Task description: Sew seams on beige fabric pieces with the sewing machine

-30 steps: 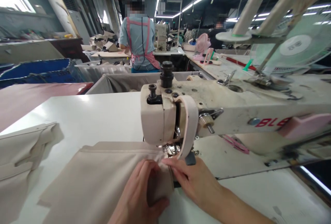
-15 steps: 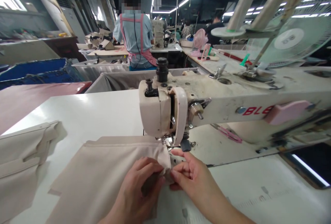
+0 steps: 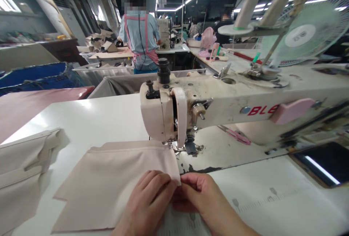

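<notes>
A beige fabric piece (image 3: 117, 170) lies on the white table, its upper right corner under the presser foot of the sewing machine (image 3: 160, 116). My left hand (image 3: 149, 199) is closed on the fabric's right edge, thumb and fingers pinching it. Right beside it, my right hand (image 3: 200, 196) pinches the same edge just below the needle area; its lower fingers are partly hidden beneath. The needle itself is hard to make out behind the machine's guard.
More beige pieces (image 3: 24, 170) lie at the left. Pink-handled scissors (image 3: 237, 136) rest under the machine arm, and a phone (image 3: 324, 163) lies at the right. Thread cones (image 3: 249, 5) stand above. A co-worker (image 3: 140, 39) in a pink apron faces away beyond a cloth-lined bin (image 3: 117, 85).
Both hands have shifted slightly down along the fabric's right edge. That edge, bunched between my fingers before, now hangs straighter and flatter. My right index finger has drawn back from the presser foot.
</notes>
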`<state>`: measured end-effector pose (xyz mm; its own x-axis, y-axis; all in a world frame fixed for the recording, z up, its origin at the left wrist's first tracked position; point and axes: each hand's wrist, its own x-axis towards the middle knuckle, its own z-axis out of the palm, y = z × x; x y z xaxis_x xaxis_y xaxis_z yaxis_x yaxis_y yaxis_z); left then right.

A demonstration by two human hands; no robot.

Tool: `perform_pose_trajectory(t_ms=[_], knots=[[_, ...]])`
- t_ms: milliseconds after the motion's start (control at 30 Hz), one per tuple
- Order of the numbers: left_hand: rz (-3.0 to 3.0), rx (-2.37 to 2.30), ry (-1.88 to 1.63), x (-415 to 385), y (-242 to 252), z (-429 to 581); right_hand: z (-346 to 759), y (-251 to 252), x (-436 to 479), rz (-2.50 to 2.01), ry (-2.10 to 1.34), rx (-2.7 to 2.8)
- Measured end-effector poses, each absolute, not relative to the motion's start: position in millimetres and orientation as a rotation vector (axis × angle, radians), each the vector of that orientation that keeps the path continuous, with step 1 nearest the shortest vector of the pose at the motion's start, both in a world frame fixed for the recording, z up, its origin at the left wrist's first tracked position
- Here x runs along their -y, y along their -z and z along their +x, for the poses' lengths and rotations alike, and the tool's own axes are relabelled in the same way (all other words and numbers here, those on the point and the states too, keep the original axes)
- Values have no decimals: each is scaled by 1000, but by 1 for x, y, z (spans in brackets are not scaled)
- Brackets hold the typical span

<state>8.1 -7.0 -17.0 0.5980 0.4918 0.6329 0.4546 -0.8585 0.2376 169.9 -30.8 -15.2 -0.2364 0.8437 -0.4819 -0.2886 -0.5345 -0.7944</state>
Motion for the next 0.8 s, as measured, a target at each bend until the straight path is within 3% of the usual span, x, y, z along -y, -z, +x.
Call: perform_pose_trajectory(t_ms=[800], knots=[[2759,-769,-1074,5,20,6,171,13,32,-1173,-1872,723]])
